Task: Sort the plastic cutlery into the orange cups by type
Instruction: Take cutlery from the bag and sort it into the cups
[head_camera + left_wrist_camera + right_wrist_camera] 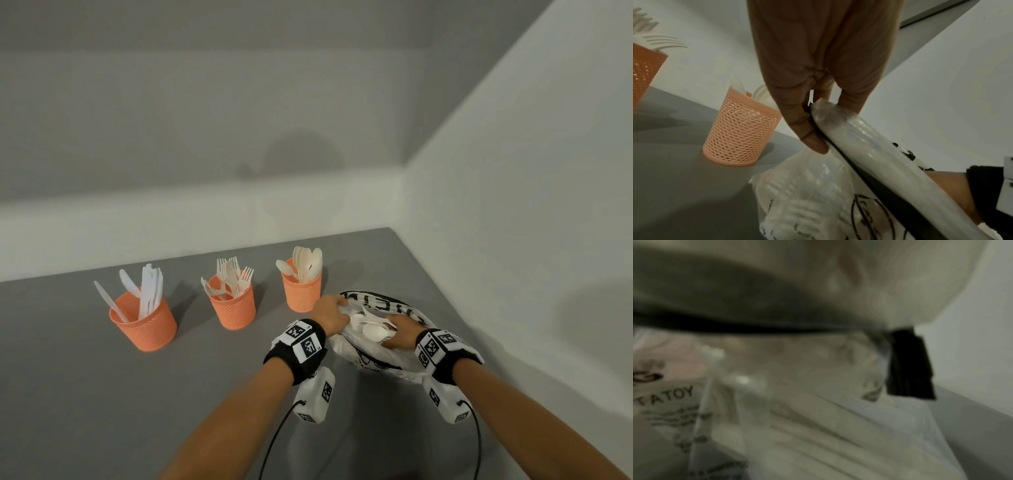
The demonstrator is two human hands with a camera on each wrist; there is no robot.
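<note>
Three orange mesh cups stand in a row on the grey table: a knife cup (144,323), a fork cup (233,306) and a spoon cup (301,291). Right of them lies a clear printed plastic bag (380,356) holding white plastic cutlery (371,329). My left hand (339,304) pinches the bag's rim beside the spoon cup and holds the mouth up. In the left wrist view the left hand (828,123) grips the rim of the bag (818,194), with the spoon cup (740,129) close behind. My right hand (394,337) is inside the bag's mouth, fingers curled over the cutlery.
White walls meet in a corner behind and right of the table (85,394). The bag lies close to the right wall. The right wrist view is blurred and filled by the bag (818,418). Cables hang from both wrist cameras over the table's near part.
</note>
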